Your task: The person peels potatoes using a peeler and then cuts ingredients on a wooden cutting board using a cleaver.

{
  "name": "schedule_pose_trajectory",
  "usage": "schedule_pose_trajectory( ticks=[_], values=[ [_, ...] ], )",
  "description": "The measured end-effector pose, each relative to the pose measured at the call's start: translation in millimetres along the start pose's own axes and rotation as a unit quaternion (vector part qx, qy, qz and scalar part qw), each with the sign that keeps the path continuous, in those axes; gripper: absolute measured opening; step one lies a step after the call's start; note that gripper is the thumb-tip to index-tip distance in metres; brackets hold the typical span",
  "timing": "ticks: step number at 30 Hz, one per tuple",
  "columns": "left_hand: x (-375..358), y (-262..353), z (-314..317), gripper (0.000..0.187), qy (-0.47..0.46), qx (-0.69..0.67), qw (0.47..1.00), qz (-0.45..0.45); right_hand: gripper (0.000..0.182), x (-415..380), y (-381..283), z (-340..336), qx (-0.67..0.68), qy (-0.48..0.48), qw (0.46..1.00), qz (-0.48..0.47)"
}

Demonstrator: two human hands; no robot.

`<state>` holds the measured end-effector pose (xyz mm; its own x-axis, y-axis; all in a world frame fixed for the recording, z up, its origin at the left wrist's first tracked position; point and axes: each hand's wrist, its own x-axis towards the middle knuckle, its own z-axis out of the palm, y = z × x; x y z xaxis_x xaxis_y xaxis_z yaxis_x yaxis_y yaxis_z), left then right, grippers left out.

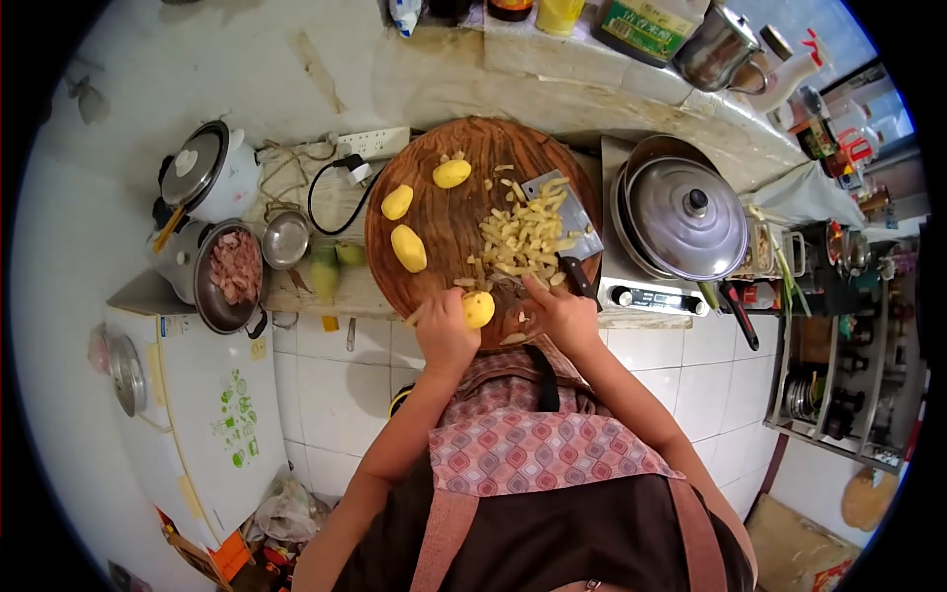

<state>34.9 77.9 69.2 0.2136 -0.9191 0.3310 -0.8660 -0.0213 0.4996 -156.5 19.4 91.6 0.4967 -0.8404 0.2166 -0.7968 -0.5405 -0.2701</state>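
My left hand (446, 331) is closed around a peeled yellow potato (479, 310) at the near edge of the round wooden chopping board (444, 222). Just right of it, my right hand (565, 318) reaches over the board edge with its fingers drawn together; what they hold, if anything, is not clear. Beyond the fingertips lies a heap of cut potato sticks (523, 232). A cleaver (582, 227) rests flat beside the heap, its dark handle close to my right hand. Whole peeled potatoes (407, 249) sit on the board's left side.
Right of the board, a lidded pan (688, 217) stands on a cooker (656, 299). To the left are a pan of raw meat (235, 268), a small metal bowl (286, 240), a rice cooker (205, 173) and a black cable (314, 197). Bottles line the back ledge (592, 59).
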Motion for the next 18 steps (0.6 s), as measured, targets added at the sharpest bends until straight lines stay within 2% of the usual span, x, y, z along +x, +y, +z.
schedule_pose_trajectory(
  ticks=[3,5,16,18],
  values=[
    [4,4,-1,0.032,0.018,0.005,1.0,0.011,0.048,-6,1,-4,0.051,0.042,0.998,0.007],
    [5,0,6,0.032,0.029,0.001,1.0,0.01,0.047,-5,-11,-21,0.03,0.052,0.997,-0.047],
    [-1,-6,13,0.03,0.019,0.002,1.0,-0.017,0.043,-5,-7,10,0.007,0.036,0.999,-0.009],
    [1,0,4,0.029,0.019,-0.031,0.999,0.0,0.042,-7,11,18,-0.042,-0.065,0.995,0.067]
  ],
)
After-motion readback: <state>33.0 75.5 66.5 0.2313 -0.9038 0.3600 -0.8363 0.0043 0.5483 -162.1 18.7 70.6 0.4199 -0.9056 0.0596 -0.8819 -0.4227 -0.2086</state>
